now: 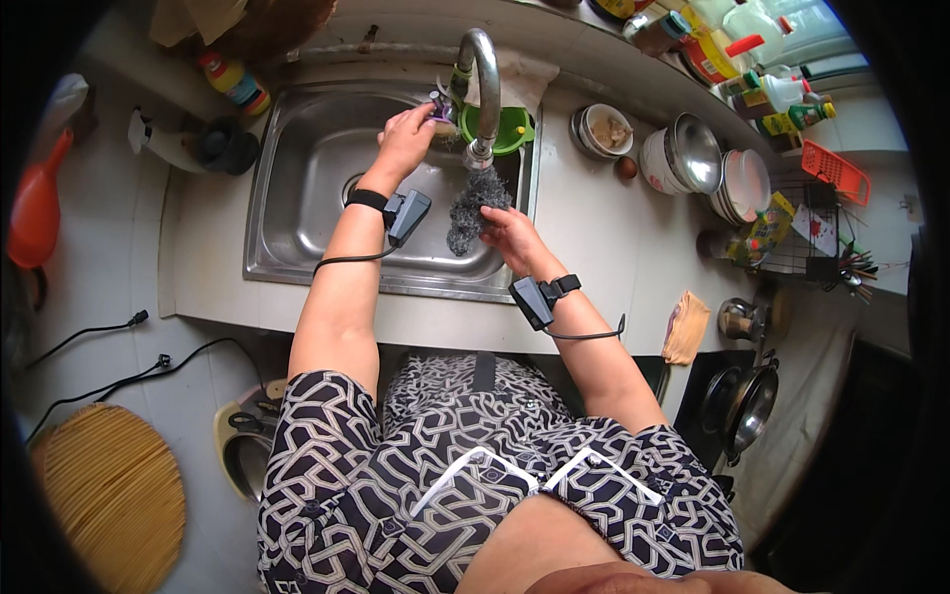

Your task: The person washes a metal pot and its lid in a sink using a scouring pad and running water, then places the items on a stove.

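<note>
A stainless steel sink (pixel 304 200) is set in the pale counter, with a curved metal faucet (pixel 486 74) over its back right. My right hand (pixel 513 239) holds a grey steel wool scourer (pixel 475 211) by its right side, just below the faucet's spout. At the sink's back edge, the fingers of my left hand (pixel 404 137) touch a small purple item (pixel 442 110); whether they grip it is unclear. Beside that item, behind the spout, sits a green plastic strainer or basket (pixel 510 128). A wrist device is strapped on each forearm.
Bowls (pixel 608 130), an egg (pixel 626 168) and stacked metal and white bowls (pixel 696 152) stand right of the sink. Bottles (pixel 712 52) line the sill. A folded cloth (pixel 685 327) lies at the counter's front edge. A yellow bottle (pixel 234 83) stands at the back left.
</note>
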Demonstrator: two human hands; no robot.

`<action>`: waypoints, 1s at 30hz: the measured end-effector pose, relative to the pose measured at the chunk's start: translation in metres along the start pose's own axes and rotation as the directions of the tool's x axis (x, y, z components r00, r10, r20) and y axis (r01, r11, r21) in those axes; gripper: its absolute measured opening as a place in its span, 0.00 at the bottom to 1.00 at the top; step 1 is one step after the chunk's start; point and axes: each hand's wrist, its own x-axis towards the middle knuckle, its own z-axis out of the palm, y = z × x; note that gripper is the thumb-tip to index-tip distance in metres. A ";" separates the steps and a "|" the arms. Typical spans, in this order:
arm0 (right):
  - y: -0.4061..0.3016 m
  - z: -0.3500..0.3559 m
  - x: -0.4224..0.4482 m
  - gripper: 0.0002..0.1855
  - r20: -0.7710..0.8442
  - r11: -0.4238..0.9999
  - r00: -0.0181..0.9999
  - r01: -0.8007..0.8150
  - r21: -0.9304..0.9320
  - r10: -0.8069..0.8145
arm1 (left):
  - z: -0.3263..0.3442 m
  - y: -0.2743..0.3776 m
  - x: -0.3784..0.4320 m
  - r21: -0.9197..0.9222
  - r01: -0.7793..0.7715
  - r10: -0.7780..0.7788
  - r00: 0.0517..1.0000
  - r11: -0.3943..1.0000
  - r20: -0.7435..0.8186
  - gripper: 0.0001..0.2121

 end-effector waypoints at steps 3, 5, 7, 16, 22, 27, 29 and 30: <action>-0.002 0.004 0.002 0.10 0.005 0.999 1.000 0.021 -0.025 -0.021 | 0.001 0.001 0.005 0.083 -0.011 0.006 0.998 0.997 0.064 0.18; -0.006 0.008 0.000 0.09 -0.024 1.000 1.000 0.014 -0.019 -0.014 | 0.001 0.001 0.010 -0.012 -0.043 0.043 0.998 0.999 -0.042 0.15; -0.007 0.010 -0.002 0.09 -0.032 1.000 0.999 0.005 -0.029 -0.006 | 0.008 0.000 0.013 -0.036 -0.074 0.069 0.990 0.997 -0.120 0.13; -0.020 0.015 -0.001 0.07 -0.004 1.000 1.000 0.000 -0.029 0.000 | -0.001 0.015 0.017 -0.140 -0.110 0.101 0.992 0.984 -0.071 0.16; -0.030 0.024 0.005 0.09 -0.005 0.999 1.000 0.029 -0.025 -0.029 | -0.007 0.025 -0.001 -0.012 -0.080 0.080 0.989 0.997 0.120 0.09; -0.034 0.019 0.017 0.13 0.048 0.996 0.995 0.089 -0.013 -0.088 | 0.003 0.026 -0.043 -0.027 -0.156 0.156 0.988 0.987 -0.014 0.11; -0.035 0.027 0.016 0.14 0.008 0.994 0.994 0.106 -0.003 -0.106 | 0.006 0.030 -0.064 -0.130 -0.028 0.025 0.999 0.991 -0.028 0.11; -0.036 0.028 0.016 0.14 0.007 0.989 0.989 0.149 0.020 -0.149 | 0.007 0.037 -0.077 -0.123 0.042 -0.048 0.998 0.992 -0.045 0.10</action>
